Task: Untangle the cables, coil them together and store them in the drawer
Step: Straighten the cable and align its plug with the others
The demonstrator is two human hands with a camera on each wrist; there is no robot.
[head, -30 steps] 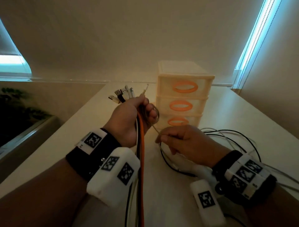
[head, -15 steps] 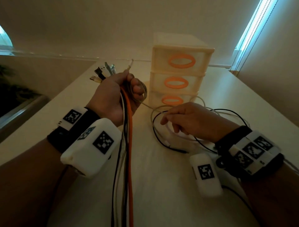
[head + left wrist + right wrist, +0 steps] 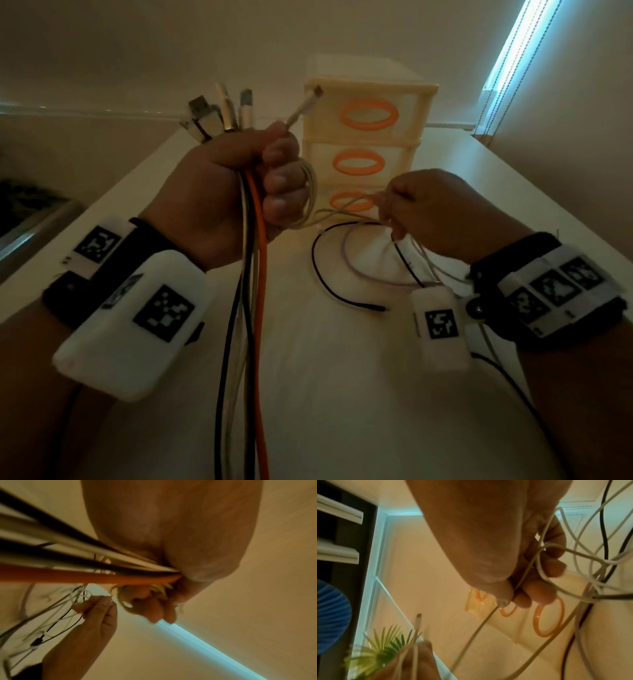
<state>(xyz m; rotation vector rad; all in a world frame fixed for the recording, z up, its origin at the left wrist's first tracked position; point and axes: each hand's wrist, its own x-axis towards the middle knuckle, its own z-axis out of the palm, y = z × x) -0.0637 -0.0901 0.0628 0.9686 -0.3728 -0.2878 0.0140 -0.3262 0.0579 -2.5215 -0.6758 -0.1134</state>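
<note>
My left hand [image 3: 246, 185] grips a bundle of cables [image 3: 255, 325], orange, black and white, that hangs down toward me; several plug ends [image 3: 219, 113] stick up above the fist. A thin pale cable [image 3: 308, 192] is looped round its fingers. My right hand [image 3: 428, 216] pinches that same thin cable [image 3: 489, 616] between thumb and fingers, a short way right of the left fist. Loose black and white cables [image 3: 346, 274] lie on the table under the right hand. The drawer unit [image 3: 370, 137], cream with three orange ring handles, stands behind, all drawers closed.
The white table [image 3: 325, 394] runs forward between my arms. A wall stands behind the drawer unit, a bright window blind [image 3: 513, 54] at the right. A green plant [image 3: 385, 642] sits off the table's left side.
My left fist rose with the bundle and came nearer the camera. My right hand moved right along the thin cable, away from the left fist.
</note>
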